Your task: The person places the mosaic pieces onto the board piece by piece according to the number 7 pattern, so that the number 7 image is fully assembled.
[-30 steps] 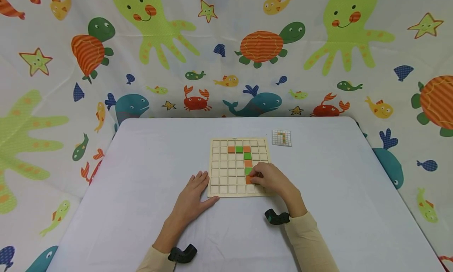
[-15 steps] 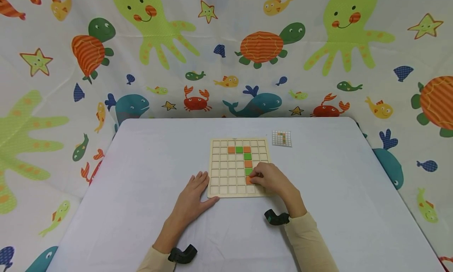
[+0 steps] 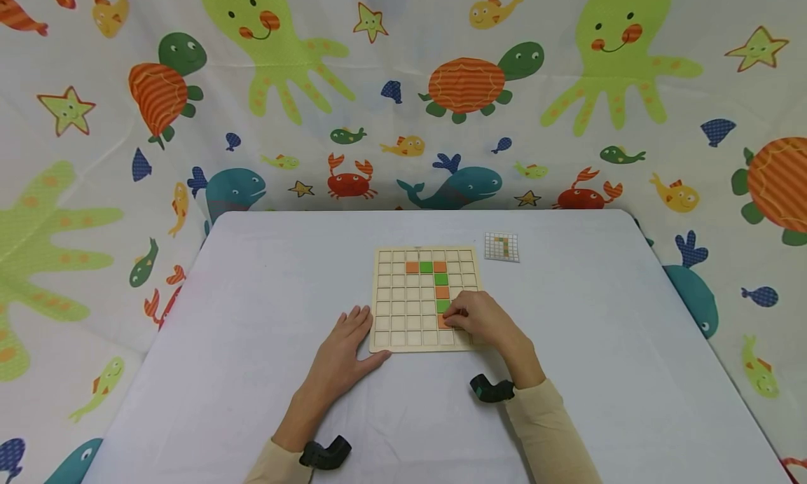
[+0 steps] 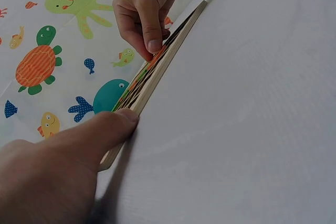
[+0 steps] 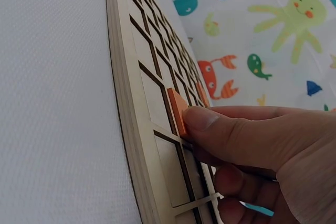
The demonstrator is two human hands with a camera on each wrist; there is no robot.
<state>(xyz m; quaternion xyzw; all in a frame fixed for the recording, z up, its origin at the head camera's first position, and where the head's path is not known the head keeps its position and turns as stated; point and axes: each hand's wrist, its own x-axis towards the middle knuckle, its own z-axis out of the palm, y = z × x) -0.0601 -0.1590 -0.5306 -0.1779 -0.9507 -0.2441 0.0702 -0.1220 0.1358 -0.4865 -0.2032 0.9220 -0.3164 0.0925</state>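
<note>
A wooden grid board (image 3: 403, 323) lies on the white table, holding orange and green square tiles in a row and a column. My right hand (image 3: 482, 316) pinches an orange tile (image 5: 178, 111) by its edge at the column's near end. In the right wrist view that tile stands slightly proud of the grid. Just beyond it in the column is a green tile (image 3: 443, 306). My left hand (image 3: 340, 354) rests at the board's near left corner, fingers extended along the left side. Its thumb (image 4: 126, 114) touches the front edge in the left wrist view.
A small pattern card (image 3: 501, 246), printed with a grid and coloured squares, lies behind the board to the right. Black wrist cameras sit on both forearms, the right one (image 3: 492, 388) close to the board's front. A sea-animal cloth (image 3: 378, 120) hangs behind the table.
</note>
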